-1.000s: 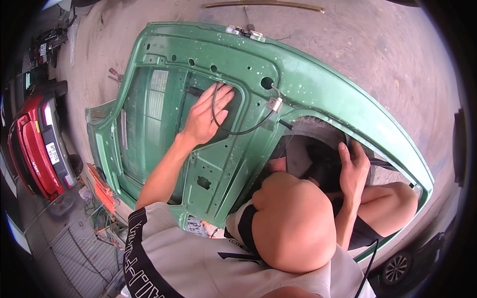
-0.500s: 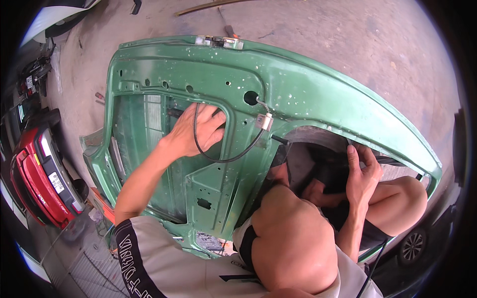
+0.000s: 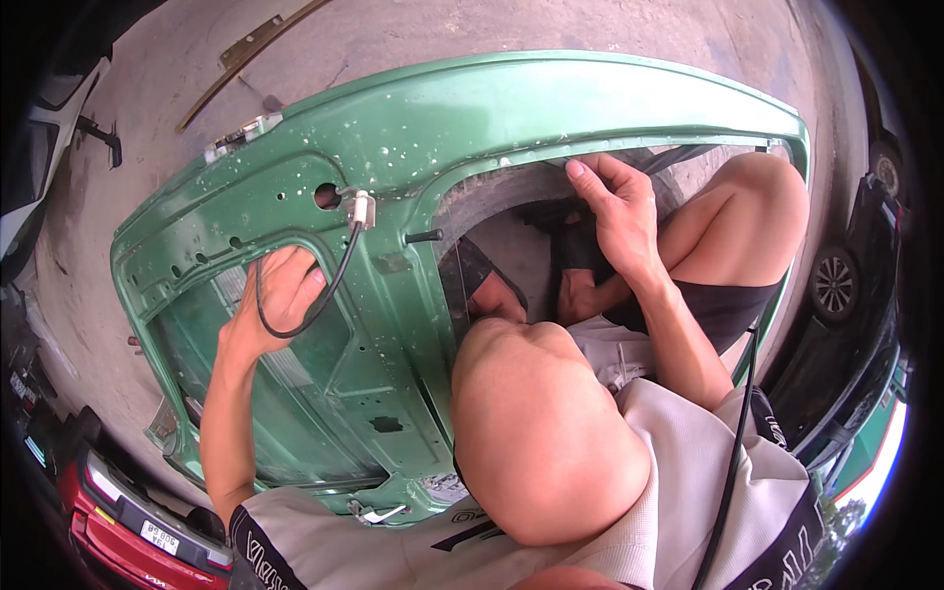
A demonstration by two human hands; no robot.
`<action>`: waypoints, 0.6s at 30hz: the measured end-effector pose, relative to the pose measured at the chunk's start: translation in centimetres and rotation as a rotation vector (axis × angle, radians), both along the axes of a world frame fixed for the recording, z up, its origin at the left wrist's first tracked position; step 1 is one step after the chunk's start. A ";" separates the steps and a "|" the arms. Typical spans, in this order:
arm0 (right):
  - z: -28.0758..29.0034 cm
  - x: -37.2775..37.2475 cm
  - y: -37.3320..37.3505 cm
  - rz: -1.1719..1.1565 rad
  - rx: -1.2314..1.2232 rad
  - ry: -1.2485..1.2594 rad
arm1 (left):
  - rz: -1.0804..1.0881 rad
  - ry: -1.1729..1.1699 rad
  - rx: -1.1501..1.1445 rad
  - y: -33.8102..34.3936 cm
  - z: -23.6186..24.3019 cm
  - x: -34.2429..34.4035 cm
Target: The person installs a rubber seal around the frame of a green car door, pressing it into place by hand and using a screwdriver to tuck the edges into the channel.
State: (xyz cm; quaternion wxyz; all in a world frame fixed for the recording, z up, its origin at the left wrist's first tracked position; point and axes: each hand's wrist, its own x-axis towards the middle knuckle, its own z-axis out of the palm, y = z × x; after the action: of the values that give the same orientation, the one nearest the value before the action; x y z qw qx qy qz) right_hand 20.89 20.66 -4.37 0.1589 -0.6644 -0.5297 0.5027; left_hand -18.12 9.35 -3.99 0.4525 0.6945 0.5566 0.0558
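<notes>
A green car door panel (image 3: 551, 108) with holes and pale specks lies around my bent bare legs, which sit in its window opening. My left hand (image 3: 280, 300) reaches into the panel's cutout by the dark glass (image 3: 216, 354); its curled fingertips are partly hidden, and what they hold is unclear. A black cable (image 3: 339, 280) from a pale metal fitting (image 3: 362, 208) loops over that hand. My right hand (image 3: 615, 206) is closed on the window opening's inner edge (image 3: 526, 160), thumb upward. A short black rod (image 3: 423, 236) juts out left of it.
A long brass-coloured strip (image 3: 231, 74) lies on the concrete floor (image 3: 669, 39) beyond the door. A red car (image 3: 128, 521) stands at lower left, a white vehicle (image 3: 39, 147) at upper left, a dark car (image 3: 841, 334) at right.
My view has turned, so the door sits differently in frame. My left fingers have curled further into the cutout. My right hand has shifted leftward along the window edge.
</notes>
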 end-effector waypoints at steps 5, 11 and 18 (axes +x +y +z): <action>0.1 -0.3 0.4 -0.145 -0.126 0.168 | 0.014 0.030 0.025 -0.8 -0.1 -0.3; -0.9 -1.5 0.2 -0.211 -0.273 0.416 | 0.138 -0.035 0.085 -1.2 -0.3 -0.3; 0.1 -2.3 0.2 -0.187 -0.297 0.327 | 0.159 0.019 -0.039 -1.4 0.1 -0.7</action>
State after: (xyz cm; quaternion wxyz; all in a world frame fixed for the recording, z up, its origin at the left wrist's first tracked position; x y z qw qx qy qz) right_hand 18.55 20.84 -4.25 0.1890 -0.6364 -0.3534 0.6590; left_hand -18.77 7.94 -3.89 0.4548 0.6395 0.6154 0.0740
